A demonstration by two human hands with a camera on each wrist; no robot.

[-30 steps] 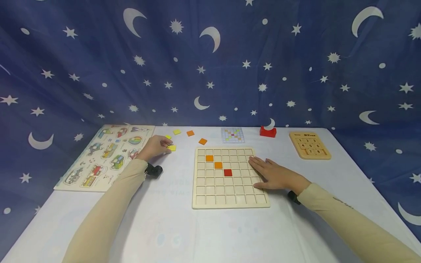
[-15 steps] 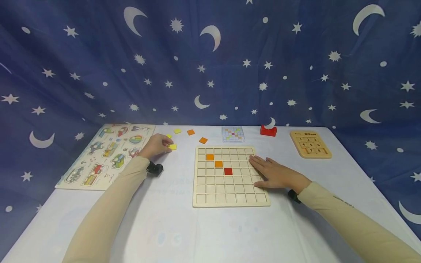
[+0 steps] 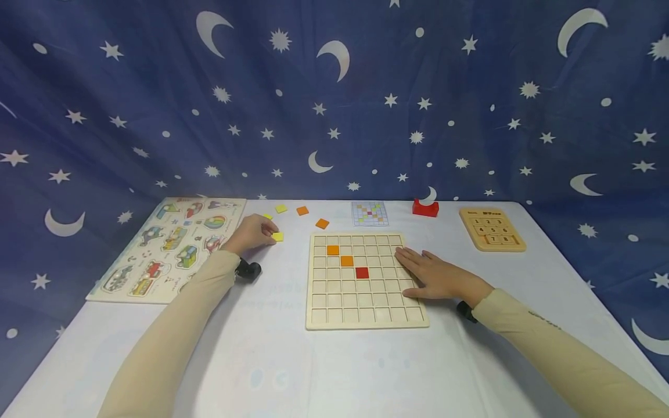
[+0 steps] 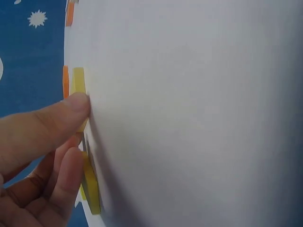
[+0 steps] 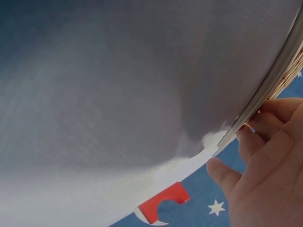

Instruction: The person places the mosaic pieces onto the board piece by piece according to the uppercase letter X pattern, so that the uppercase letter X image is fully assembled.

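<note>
Beside the puzzle board, my left hand (image 3: 253,233) pinches a small square yellow tile (image 3: 277,237) low over the white tabletop. In the left wrist view the thumb covers part of that yellow tile (image 4: 78,79). Another yellow tile (image 4: 91,187) shows close to the curled fingers there. My right hand (image 3: 436,278) rests with spread fingers on the right edge of a wooden grid board (image 3: 366,316). Two orange tiles (image 3: 333,250) and a red tile (image 3: 362,273) lie in its cells on a diagonal.
Loose yellow (image 3: 281,208) and orange (image 3: 322,223) tiles lie behind the board. A pattern card (image 3: 369,214), a red block (image 3: 425,209) and a wooden number puzzle (image 3: 492,230) stand farther back. A picture puzzle board (image 3: 167,249) is at left.
My left hand and the yellow tile have shifted slightly to the right and toward me. My right hand stays on the board's edge.
</note>
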